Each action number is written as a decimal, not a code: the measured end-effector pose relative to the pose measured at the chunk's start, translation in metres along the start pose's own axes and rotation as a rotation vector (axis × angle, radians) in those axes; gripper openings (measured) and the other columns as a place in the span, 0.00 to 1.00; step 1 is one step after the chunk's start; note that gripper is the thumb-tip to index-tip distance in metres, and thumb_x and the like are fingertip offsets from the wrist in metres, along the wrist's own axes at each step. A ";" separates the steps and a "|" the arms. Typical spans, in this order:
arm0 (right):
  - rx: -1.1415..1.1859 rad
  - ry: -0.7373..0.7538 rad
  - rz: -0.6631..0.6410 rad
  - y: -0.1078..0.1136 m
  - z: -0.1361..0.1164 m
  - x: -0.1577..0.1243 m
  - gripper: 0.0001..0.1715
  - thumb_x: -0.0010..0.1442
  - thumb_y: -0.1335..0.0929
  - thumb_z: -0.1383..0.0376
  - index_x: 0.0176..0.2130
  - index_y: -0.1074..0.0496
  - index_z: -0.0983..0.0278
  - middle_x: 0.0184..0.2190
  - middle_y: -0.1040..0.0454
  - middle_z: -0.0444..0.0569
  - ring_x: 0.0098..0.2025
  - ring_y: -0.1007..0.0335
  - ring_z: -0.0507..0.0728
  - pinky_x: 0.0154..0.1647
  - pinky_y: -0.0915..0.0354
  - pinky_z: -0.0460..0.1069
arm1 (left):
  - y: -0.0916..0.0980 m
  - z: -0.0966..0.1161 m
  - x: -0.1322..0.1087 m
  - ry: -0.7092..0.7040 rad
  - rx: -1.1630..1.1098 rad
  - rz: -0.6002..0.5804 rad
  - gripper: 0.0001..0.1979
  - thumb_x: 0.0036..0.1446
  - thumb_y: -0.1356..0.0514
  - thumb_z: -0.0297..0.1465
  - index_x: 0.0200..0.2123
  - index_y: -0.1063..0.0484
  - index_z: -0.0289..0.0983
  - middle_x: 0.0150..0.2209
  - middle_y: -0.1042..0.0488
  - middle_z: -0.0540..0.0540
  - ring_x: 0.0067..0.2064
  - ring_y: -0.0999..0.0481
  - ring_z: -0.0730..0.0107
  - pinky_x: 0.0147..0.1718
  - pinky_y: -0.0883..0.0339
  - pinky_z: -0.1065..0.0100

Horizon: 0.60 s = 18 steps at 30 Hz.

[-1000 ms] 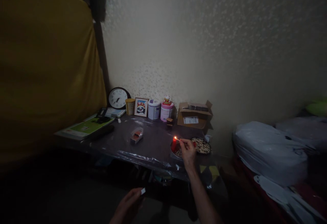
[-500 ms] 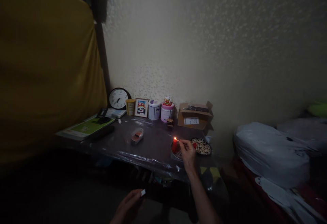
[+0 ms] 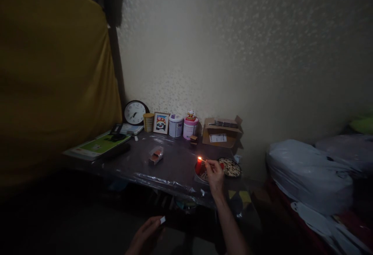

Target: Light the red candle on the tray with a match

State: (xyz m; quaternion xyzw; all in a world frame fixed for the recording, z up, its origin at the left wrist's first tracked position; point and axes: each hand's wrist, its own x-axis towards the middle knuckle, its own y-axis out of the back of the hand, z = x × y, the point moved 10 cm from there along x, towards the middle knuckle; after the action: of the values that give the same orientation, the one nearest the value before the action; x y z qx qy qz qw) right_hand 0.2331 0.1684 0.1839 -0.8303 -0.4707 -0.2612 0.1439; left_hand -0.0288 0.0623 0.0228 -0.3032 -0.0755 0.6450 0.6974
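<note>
A red candle stands upright in a round dish near the table's front right edge. My right hand pinches a thin match, its tip at the top of the candle, where a small flame glows. My fingers hide part of the dish and most of a second red thing behind them. Below the table edge, my left hand is closed around what looks like a matchbox; only its pale end shows. Beside my right hand lies a round, black-and-white speckled plate or lid.
A clear pack lies mid-table. Along the wall stand a clock, a paper cup, a panda picture, two tubs and a cardboard box. White bags are on the right.
The flame at the candle's top looks slightly wider than before. Both hands have stayed almost still.
</note>
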 end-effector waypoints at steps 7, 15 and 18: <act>0.051 -0.034 0.025 0.024 -0.007 -0.006 0.12 0.49 0.33 0.57 0.29 0.30 0.65 0.25 0.27 0.46 0.28 0.29 0.54 0.30 0.32 0.48 | 0.015 -0.018 0.016 0.047 0.023 -0.049 0.19 0.38 0.34 0.44 0.31 0.23 0.38 0.32 0.22 0.43 0.42 0.27 0.56 0.44 0.38 0.61; -0.198 -0.138 0.264 0.139 0.054 0.016 0.18 0.44 0.33 0.53 0.30 0.28 0.65 0.28 0.24 0.51 0.31 0.28 0.58 0.33 0.33 0.51 | 0.009 -0.016 0.012 0.106 0.031 0.000 0.19 0.27 0.30 0.42 0.25 0.23 0.38 0.33 0.21 0.41 0.45 0.28 0.48 0.46 0.38 0.55; -0.288 -0.133 0.277 0.159 0.074 0.023 0.17 0.44 0.34 0.53 0.27 0.28 0.64 0.28 0.25 0.52 0.31 0.29 0.58 0.34 0.34 0.51 | 0.005 -0.010 0.003 0.080 0.030 0.003 0.18 0.29 0.31 0.43 0.25 0.24 0.39 0.35 0.21 0.41 0.48 0.30 0.46 0.48 0.38 0.54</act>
State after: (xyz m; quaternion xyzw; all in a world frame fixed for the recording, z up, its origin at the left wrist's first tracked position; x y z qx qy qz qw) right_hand 0.4009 0.1389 0.1374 -0.9146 -0.3183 -0.2481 0.0268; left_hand -0.0276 0.0618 0.0114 -0.3186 -0.0373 0.6344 0.7033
